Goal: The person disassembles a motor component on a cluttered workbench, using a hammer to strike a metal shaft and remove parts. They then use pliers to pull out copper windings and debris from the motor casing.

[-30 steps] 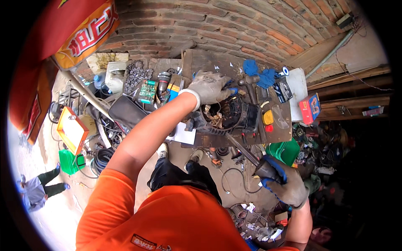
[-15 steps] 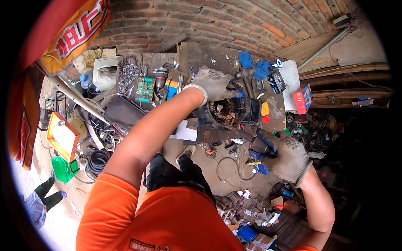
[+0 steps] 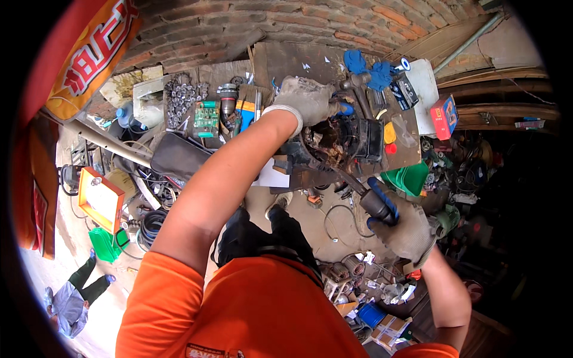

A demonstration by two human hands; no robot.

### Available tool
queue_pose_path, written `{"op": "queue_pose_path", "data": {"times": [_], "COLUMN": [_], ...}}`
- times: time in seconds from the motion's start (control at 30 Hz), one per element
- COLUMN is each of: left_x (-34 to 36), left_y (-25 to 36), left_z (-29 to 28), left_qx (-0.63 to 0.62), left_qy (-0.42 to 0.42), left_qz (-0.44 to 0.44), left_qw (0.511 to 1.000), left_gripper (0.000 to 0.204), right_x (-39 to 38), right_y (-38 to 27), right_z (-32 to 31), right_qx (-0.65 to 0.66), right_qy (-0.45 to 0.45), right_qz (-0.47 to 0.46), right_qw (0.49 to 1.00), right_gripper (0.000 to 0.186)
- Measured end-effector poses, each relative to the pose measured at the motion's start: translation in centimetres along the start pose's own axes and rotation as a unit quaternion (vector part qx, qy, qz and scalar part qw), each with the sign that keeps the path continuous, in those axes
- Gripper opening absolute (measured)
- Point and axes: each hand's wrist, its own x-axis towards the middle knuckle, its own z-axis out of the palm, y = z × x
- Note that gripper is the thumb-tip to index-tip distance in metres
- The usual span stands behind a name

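My left hand (image 3: 305, 98), in a grey work glove, rests on top of a dark, greasy machine part (image 3: 361, 140) on the workbench, fingers curled over its upper edge. My right hand (image 3: 401, 230), in a grey and blue glove, is closed round the dark handle of a long tool (image 3: 376, 203). The tool's thin metal shaft (image 3: 349, 179) runs up and left to the underside of the machine part. My left arm stretches bare from an orange sleeve across the middle of the view.
Blue gloves (image 3: 364, 64), a hammer (image 3: 360, 89), a red box (image 3: 444, 116) and a green circuit board (image 3: 206, 117) crowd the bench (image 3: 286, 56) below a brick wall. A black bag (image 3: 179, 156), an orange case (image 3: 101, 200), cables and loose parts lie about. Another person (image 3: 71, 298) is at lower left.
My right hand has lifted with the tool handle, closer to the machine part. My left hand has stayed on top of the part.
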Motion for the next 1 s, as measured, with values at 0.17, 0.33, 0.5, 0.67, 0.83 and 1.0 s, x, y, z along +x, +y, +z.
{"op": "queue_pose_path", "data": {"times": [0.17,0.33,0.5,0.67,0.83,1.0], "left_x": [-0.1,0.0,0.8,1.0,1.3,1.2], "left_y": [0.8,1.1,1.8,1.1,1.4,1.6], "left_z": [-0.2,1.1,1.0,-0.5,0.0,0.4], "left_qx": [0.010,0.017,0.021,0.049,0.064,0.030], "left_qy": [0.017,0.064,0.057,0.021,0.015,0.035], "left_qz": [-0.006,0.014,0.041,0.014,-0.001,0.003], "left_qw": [1.000,0.998,0.997,0.998,0.998,0.999], "left_gripper": [0.057,0.057,0.058,0.059,0.061,0.060], "right_x": [-1.2,-2.1,-2.5,-1.9,-3.4,-2.1], "right_y": [0.1,0.2,1.2,0.8,4.0,6.1], "right_z": [3.5,5.8,8.6,3.1,-0.7,-2.6], "right_qx": [0.173,0.174,0.109,0.068,0.008,0.001], "right_qy": [0.044,0.130,0.234,0.131,0.100,0.068], "right_qz": [0.064,0.016,-0.019,0.019,-0.020,-0.067], "right_qw": [0.982,0.976,0.966,0.989,0.995,0.995], "right_gripper": [0.062,0.059,0.059,0.047,0.035,0.050]}}
